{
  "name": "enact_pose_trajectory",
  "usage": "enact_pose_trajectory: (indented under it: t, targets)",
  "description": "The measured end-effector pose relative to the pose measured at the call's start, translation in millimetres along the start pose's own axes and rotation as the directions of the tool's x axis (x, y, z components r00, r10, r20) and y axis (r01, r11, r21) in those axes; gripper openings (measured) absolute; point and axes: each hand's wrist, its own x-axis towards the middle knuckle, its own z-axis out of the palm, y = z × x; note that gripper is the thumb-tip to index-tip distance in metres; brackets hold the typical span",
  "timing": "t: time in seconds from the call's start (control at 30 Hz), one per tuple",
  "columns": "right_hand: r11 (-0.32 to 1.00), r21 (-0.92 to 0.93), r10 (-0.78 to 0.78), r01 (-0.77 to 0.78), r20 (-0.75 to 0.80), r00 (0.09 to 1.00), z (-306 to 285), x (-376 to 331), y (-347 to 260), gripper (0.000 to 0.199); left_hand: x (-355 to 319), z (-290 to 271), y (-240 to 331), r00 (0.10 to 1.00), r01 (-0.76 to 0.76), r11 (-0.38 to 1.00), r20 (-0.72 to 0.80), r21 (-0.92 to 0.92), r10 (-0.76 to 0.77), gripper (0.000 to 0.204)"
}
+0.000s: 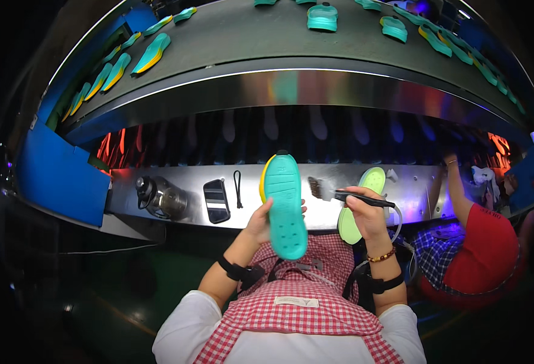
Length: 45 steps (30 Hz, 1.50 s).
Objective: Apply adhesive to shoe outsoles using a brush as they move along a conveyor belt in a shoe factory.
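A turquoise shoe sole (287, 209) with a yellow side edge is gripped in my left hand (258, 223), its flat patterned face turned up. Fingertips of that hand show at the sole's far edge. My right hand (370, 218) is closed round the black handle of a brush (359, 197), whose dark bristles point left toward the sole but stay apart from it. From the handle's back end a thin pale tube curves down. Partly hidden behind my right hand, a light green sole (373, 179) lies at the metal bench's (255, 218) front edge.
On the bench to the left are a dark clear bottle (162, 199), a phone (216, 201) and a black strap (238, 189). Beyond runs a conveyor belt (230, 45) carrying several turquoise soles. At the right, a co-worker in a red top (482, 252) reaches toward the bench.
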Motion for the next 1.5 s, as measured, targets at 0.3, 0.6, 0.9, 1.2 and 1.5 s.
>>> enact_pose_trajectory:
  t: [0.3, 0.6, 0.9, 1.2, 1.5]
  targets:
    - [0.860, -0.482, -0.159, 0.169, 0.061, 0.985, 31.6, 33.7, 2.3, 0.020, 17.7, 27.6, -24.2, 0.977, 0.114, 0.954, 0.204, -0.278, -0.057, 0.087]
    - [0.461, -0.707, -0.140, 0.536, 0.538, 0.831, 52.4, -5.5, 14.9, 0.019, 24.2, 11.5, 1.7, 0.958, -0.269, 0.956, -0.130, -0.119, 0.254, 0.062]
    - [0.918, -0.347, -0.142, 0.194, 0.169, 0.975, 39.8, 11.3, -28.9, 0.017, 30.3, 48.8, -2.8, 0.949, -0.162, 0.985, 0.284, 0.061, 0.138, 0.064]
    - [0.869, -0.322, -0.223, 0.376, 0.423, 0.878, 71.6, 8.2, -35.6, 0.018, 7.6, 48.6, 11.8, 0.972, -0.205, 0.978, 0.110, -0.040, 0.209, 0.062]
    - [0.932, -0.348, 0.004, 0.102, 0.290, 0.957, 71.2, -20.0, -55.1, 0.020, 11.1, 70.8, 22.0, 0.949, -0.251, 0.951, 0.148, -0.182, 0.279, 0.075]
